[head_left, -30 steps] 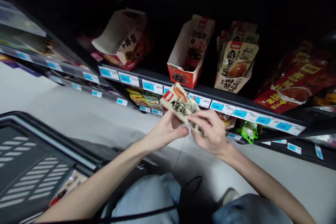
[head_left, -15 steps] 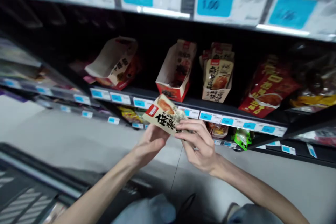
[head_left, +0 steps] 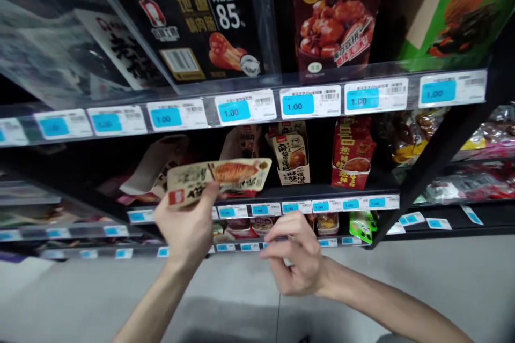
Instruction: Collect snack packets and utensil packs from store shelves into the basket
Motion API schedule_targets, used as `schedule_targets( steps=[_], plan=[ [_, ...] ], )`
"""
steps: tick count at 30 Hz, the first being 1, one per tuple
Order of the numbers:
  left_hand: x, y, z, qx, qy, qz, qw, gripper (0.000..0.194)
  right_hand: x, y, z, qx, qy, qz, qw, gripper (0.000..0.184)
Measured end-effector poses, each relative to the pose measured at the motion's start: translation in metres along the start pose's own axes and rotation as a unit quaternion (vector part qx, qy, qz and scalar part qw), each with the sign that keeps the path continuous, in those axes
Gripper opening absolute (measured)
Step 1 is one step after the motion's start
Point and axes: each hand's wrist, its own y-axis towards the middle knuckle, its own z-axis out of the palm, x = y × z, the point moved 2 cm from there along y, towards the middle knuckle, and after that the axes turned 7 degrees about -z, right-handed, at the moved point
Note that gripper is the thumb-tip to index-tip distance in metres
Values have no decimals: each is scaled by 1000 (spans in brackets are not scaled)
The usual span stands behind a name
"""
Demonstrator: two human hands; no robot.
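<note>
My left hand [head_left: 187, 228] holds a flat beige snack packet [head_left: 225, 177] with a picture of orange food and black lettering, lifted sideways in front of the middle shelf. My right hand [head_left: 295, 254] hangs just below and to the right of the packet, fingers loosely curled and apart, holding nothing. Behind the packet, on the middle shelf [head_left: 341, 193], stands a beige display box of matching packets [head_left: 292, 158] and a red box of snacks [head_left: 352, 153].
The upper shelf carries a black sausage box [head_left: 197, 32], a dark red snack bag [head_left: 336, 10] and a green box [head_left: 454, 16] behind a clear rail with blue price tags [head_left: 298, 103]. A black upright post [head_left: 438, 155] slants at right. Grey floor lies below.
The view has swung upward, away from the cart, to show the upper shelf. My right hand has let go of the packet; my left hand now holds it alone, turned sideways.
</note>
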Motion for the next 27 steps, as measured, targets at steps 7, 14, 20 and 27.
schedule_targets(
  steps=[7, 14, 20, 27],
  plan=[
    [-31, 37, 104, 159, 101, 101, 977, 52, 2, -18, 14, 166, 76, -109, 977, 16],
    [-6, 45, 146, 320, 245, 115, 908, 52, 5, -3, 9, 70, 103, -84, 989, 21],
    [8, 36, 132, 246, 222, 207, 920, 72, 1, 3, 2, 89, 127, -48, 987, 20],
    [-24, 23, -4, 212, 373, 268, 862, 38, -5, 2, 1, 162, 161, 5, 974, 31]
  ],
)
